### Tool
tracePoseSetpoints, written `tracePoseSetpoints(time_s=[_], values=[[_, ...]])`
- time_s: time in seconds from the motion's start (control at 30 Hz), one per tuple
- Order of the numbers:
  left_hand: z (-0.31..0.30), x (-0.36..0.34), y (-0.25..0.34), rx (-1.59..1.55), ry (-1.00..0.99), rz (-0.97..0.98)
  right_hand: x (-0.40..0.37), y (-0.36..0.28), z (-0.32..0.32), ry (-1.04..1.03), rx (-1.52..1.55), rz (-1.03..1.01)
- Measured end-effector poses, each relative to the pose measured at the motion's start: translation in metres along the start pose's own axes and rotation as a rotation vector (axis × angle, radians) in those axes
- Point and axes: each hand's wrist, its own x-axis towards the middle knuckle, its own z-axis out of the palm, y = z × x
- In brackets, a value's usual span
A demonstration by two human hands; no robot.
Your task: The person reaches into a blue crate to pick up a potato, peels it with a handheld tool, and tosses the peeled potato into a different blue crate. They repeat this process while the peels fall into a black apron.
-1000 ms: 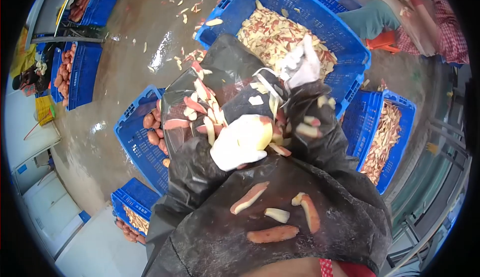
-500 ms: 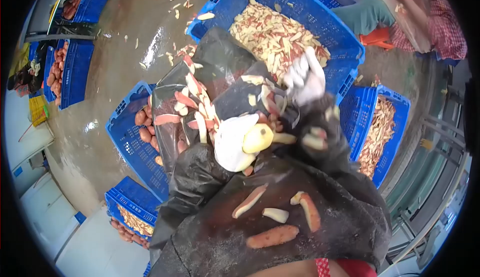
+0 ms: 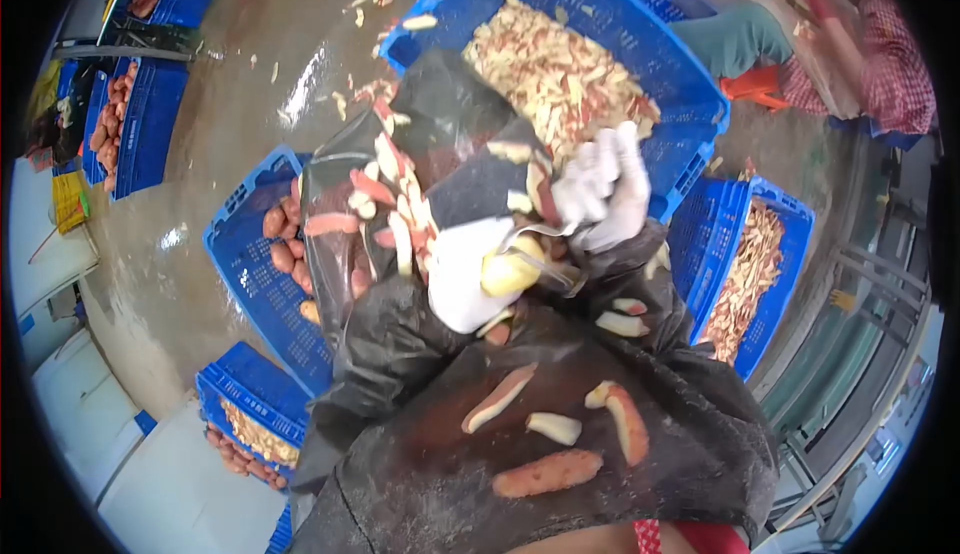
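Note:
My left hand (image 3: 462,279), in a white glove, is closed round a pale, mostly peeled potato (image 3: 511,266) over my lap. A metal peeler (image 3: 561,276), blurred, lies across the potato's right side. Its grip runs up to my right hand (image 3: 608,189), also white-gloved, whose fingers are curled closed round it. Red-skinned peelings (image 3: 400,194) are heaped on the black apron (image 3: 430,484) to the left of the potato. More thick strips, such as a curved one (image 3: 625,424), are scattered on the apron nearer my body.
Ahead stands a blue crate (image 3: 690,119) holding a pile of peelings (image 3: 565,74). Another blue crate (image 3: 275,309) at left has unpeeled potatoes (image 3: 285,244). A crate (image 3: 785,279) of peelings is at right. One co-worker (image 3: 885,59) sits at upper right. Scraps litter the wet floor (image 3: 240,124).
My right hand has shifted slightly down, and the peeler now shows against the potato. A peeling that was in the air by my right sleeve is no longer there. The left hand stays about in place.

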Motion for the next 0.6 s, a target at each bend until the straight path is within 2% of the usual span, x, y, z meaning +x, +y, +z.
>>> tracePoseSetpoints(time_s=[0.03,0.07,0.1,0.13,0.17,0.2,0.23,0.27,0.3,0.33,0.4,0.43,0.47,0.53,0.57,0.6], values=[[-0.004,-0.002,-0.001,-0.028,-0.044,-0.020,0.000,0.018,0.017,0.136,-0.550,-0.149],[-0.008,0.001,-0.003,-0.054,-0.075,-0.013,0.015,0.011,-0.009,0.345,-0.296,-0.125],[-0.006,-0.016,-0.018,0.062,-0.050,0.026,0.034,-0.006,-0.031,0.447,-0.223,-0.183],[-0.008,-0.018,-0.016,-0.065,-0.063,-0.055,0.043,-0.023,-0.050,0.552,-0.147,-0.236],[-0.010,-0.019,-0.013,-0.191,-0.066,-0.137,0.043,-0.040,-0.066,0.281,-0.063,-0.176],[-0.006,-0.026,-0.020,-0.313,0.012,-0.226,0.041,-0.035,-0.051,0.114,-0.100,-0.227],[-0.016,-0.017,-0.011,-0.232,-0.048,-0.176,0.040,-0.023,-0.031,0.017,0.031,-0.141],[-0.021,-0.013,-0.002,0.070,-0.112,-0.084,0.038,-0.008,-0.012,-0.077,0.166,-0.065],[-0.013,-0.020,0.000,-0.152,-0.011,-0.294,0.041,0.005,0.003,0.186,0.026,-0.119],[-0.004,-0.027,0.000,-0.377,0.095,-0.493,0.049,0.011,-0.005,-0.021,0.066,-0.022],[-0.008,-0.032,-0.004,-0.298,0.140,-0.395,0.054,0.022,-0.008,0.088,-0.247,-0.057],[-0.011,-0.033,-0.005,-0.201,0.110,-0.369,0.056,0.027,-0.006,-0.022,-0.227,0.062],[-0.013,-0.034,-0.007,-0.104,0.082,-0.341,0.049,0.030,-0.004,0.048,-0.067,0.210],[-0.019,-0.021,0.001,0.193,-0.094,-0.309,0.057,0.019,-0.015,0.150,-0.299,0.138],[-0.021,-0.021,-0.003,0.277,-0.131,-0.162,0.069,0.009,-0.021,0.356,-0.285,-0.047],[-0.024,-0.021,-0.007,0.360,-0.154,-0.012,0.085,-0.011,-0.056,0.434,-0.427,-0.189]])
